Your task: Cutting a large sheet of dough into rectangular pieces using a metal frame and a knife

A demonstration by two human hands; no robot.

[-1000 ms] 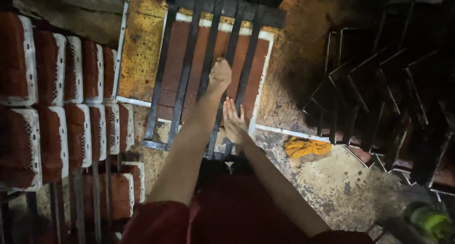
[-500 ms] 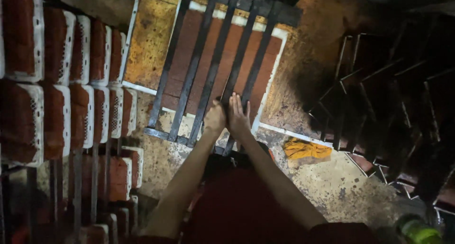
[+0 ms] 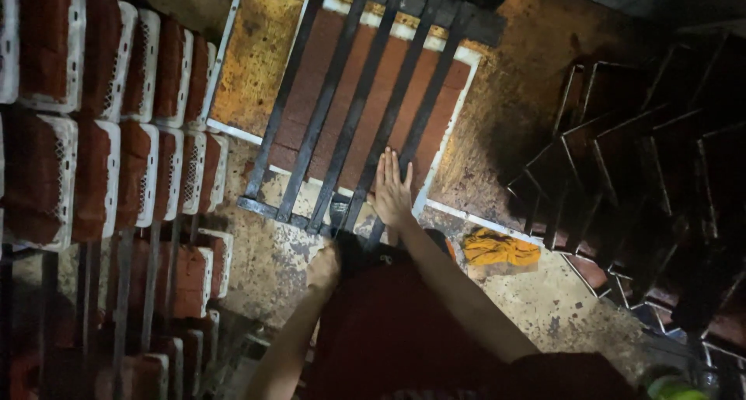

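— Looking from the left, what do you have down there?

— Rows of reddish blocks in white perforated holders [image 3: 116,120] stand stacked along my left side, with more lower down in shadow. My left hand [image 3: 322,266] hangs just below the near end of the black metal grate [image 3: 350,120]. It looks curled into a fist, with nothing I can make out inside it (the light is poor there, so I won't swear to that).

— And the grate itself?

— It lies across a white-edged frame [image 3: 447,147] on the stained floor [image 3: 264,252]. Long dark bars run away from me, joined by a crossbar at my end. Reddish-brown slabs [image 3: 311,112] show between the bars, and a yellowish panel [image 3: 252,66] sits to the left of them inside the same frame.

— What about your other grip?

— My right hand [image 3: 391,192] is open, fingers stretched out flat, palm pressing down near the grate's near right corner. It touches the bars, not clasping them.

— So what step is this?

— I judge I'm steadying or seating the grate over the slabs. Next it would want both hands on the near crossbar and an even pull or push, so the bars stay square to the frame.

— Anything further right?

— A crumpled yellow cloth [image 3: 497,248] lies on the floor beside my forearm, and beyond it dark angular metal moulds [image 3: 637,151] are stacked leaning.
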